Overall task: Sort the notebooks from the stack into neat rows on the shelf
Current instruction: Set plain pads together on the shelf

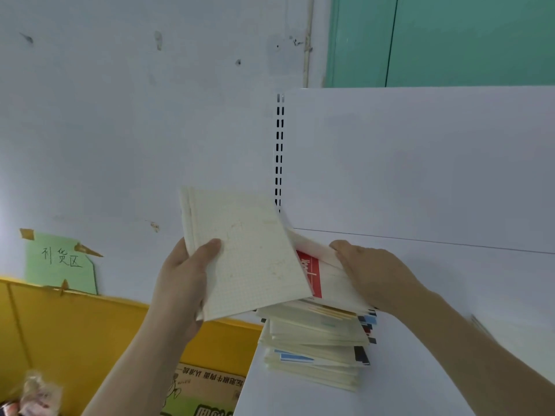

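A stack of cream notebooks (pixel 315 349) stands on the left end of the white shelf (pixel 450 295). My left hand (pixel 180 283) grips a few cream grid-covered notebooks (pixel 249 256) by their left edge, thumb on the front, and tilts them up off the stack. My right hand (pixel 372 271) lies on top of the stack, its fingers curled over the far edge of a notebook with a red label (pixel 312 274).
The shelf's white back panel (pixel 420 163) and slotted upright (pixel 279 151) rise behind the stack. To the left are a yellow partition (pixel 60 325), a green paper sign (pixel 60 262) taped to the wall and a cardboard box (pixel 204 391) below.
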A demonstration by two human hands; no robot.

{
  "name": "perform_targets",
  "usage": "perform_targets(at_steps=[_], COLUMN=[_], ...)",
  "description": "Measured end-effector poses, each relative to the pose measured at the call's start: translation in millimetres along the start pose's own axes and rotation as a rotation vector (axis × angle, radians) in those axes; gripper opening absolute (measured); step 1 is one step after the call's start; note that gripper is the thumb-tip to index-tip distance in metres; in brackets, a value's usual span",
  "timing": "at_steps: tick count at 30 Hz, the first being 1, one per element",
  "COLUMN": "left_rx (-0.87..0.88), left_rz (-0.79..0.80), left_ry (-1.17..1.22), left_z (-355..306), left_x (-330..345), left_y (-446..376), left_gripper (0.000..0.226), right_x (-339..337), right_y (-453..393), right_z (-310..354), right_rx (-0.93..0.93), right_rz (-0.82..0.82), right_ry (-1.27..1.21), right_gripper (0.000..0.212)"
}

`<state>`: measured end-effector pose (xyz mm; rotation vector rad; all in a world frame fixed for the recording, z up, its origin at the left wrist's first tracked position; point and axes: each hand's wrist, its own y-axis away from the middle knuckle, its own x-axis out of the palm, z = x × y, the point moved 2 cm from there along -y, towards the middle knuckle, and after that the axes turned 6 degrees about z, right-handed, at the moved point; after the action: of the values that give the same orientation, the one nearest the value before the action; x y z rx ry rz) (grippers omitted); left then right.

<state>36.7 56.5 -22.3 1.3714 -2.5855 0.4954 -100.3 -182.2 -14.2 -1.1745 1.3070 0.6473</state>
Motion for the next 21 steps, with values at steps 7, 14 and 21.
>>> perform_targets(at_steps=[7, 14, 21], left_rx=[-0.009, 0.026, 0.114], left_rz=[0.03, 0.107, 0.203], left_ry=[0.002, 0.032, -0.029], left_z=[4.4, 1.9, 17.0], left_x=[8.2, 33.1, 92.1], left_y=[1.5, 5.2, 26.6], left_gripper=[0.022, 0.019, 0.018], right_x=[2.4, -54.3, -26.2], right_y=[2.8, 45.0, 75.1], right_z=[1.1, 25.4, 101.2], right_rx=[0.095, 0.226, 0.157], right_rz=[0.003, -0.782, -0.703], right_ry=[0.109, 0.011, 0.03], right_gripper=[0.017, 0.026, 0.04])
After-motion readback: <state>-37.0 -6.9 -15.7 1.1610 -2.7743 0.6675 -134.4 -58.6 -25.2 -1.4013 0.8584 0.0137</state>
